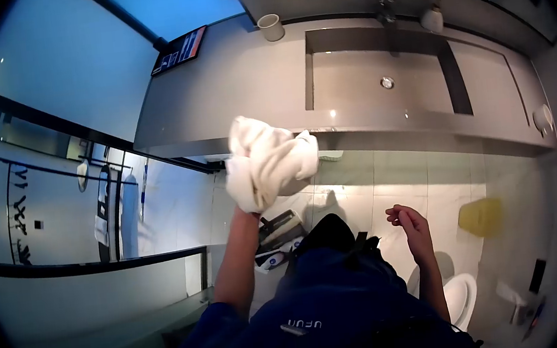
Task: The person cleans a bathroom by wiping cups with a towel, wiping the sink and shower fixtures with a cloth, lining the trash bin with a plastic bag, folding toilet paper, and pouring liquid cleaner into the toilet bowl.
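The cloth, likely light, soft and best held by a bunched fold, hides the left grip near the bench edge, its closure impossible to tell; the right grip curls loosely, empty.

I make out pale letters on the blue shirt, perhaps "UFUN"; the panels of the dark board on the surface are too small for me to read.

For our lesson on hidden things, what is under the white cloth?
The left forearm runs up to the cloth; the left hand is covered, so its fingers and grip cannot be seen.
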Demonstrator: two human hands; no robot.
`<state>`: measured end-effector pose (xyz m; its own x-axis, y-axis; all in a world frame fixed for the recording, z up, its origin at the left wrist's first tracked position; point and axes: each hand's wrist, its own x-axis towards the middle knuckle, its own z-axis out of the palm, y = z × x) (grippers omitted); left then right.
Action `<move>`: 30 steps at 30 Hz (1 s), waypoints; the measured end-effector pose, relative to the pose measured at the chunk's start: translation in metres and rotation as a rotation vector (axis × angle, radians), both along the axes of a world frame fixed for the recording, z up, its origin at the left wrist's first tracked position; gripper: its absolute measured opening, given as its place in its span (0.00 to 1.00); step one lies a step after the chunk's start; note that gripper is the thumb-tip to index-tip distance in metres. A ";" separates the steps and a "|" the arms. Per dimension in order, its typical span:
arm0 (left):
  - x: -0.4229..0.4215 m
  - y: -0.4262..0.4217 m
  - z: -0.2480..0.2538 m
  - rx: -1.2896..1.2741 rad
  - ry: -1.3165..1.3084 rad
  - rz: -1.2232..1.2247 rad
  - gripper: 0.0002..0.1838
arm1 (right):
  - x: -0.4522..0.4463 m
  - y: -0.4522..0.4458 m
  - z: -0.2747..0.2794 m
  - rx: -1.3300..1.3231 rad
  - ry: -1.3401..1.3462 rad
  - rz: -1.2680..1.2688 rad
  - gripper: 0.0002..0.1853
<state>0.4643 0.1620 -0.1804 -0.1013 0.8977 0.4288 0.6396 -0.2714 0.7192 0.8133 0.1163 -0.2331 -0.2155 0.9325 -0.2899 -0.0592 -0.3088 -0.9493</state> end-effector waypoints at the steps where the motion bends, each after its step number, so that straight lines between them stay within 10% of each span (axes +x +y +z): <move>1: 0.003 0.021 0.021 -0.027 -0.788 -0.224 0.09 | 0.002 0.014 -0.008 -0.008 0.037 0.014 0.14; 3: 0.001 0.060 0.070 -0.010 -1.454 -0.452 0.05 | -0.005 0.041 -0.014 0.013 0.056 0.064 0.14; 7: -0.082 0.124 0.062 -0.004 -1.344 -0.209 0.07 | -0.025 0.097 -0.011 -0.052 -0.035 0.048 0.15; 11: -0.213 0.205 -0.060 -0.242 -0.579 0.309 0.27 | -0.039 0.139 -0.016 -0.115 -0.123 -0.190 0.16; 13: -0.212 0.263 -0.095 -0.338 0.413 1.136 0.27 | -0.053 0.157 -0.013 -0.136 -0.143 -0.320 0.15; 15: -0.197 0.314 -0.061 0.060 0.203 0.635 0.25 | -0.067 0.180 -0.011 -0.157 -0.169 -0.410 0.14; 17: -0.167 0.375 -0.051 -0.283 0.061 0.303 0.28 | -0.080 0.197 -0.005 -0.108 -0.187 -0.368 0.14; 20: -0.139 0.458 -0.092 -0.395 0.374 0.196 0.38 | -0.100 0.216 0.004 -0.111 -0.210 -0.311 0.14; 24: -0.131 0.498 -0.107 -0.453 0.397 0.218 0.17 | -0.111 0.248 0.019 -0.101 -0.258 -0.170 0.14; 30: -0.088 0.401 -0.042 -0.256 0.122 -0.035 0.10 | -0.120 0.323 0.002 -0.155 0.157 -0.126 0.20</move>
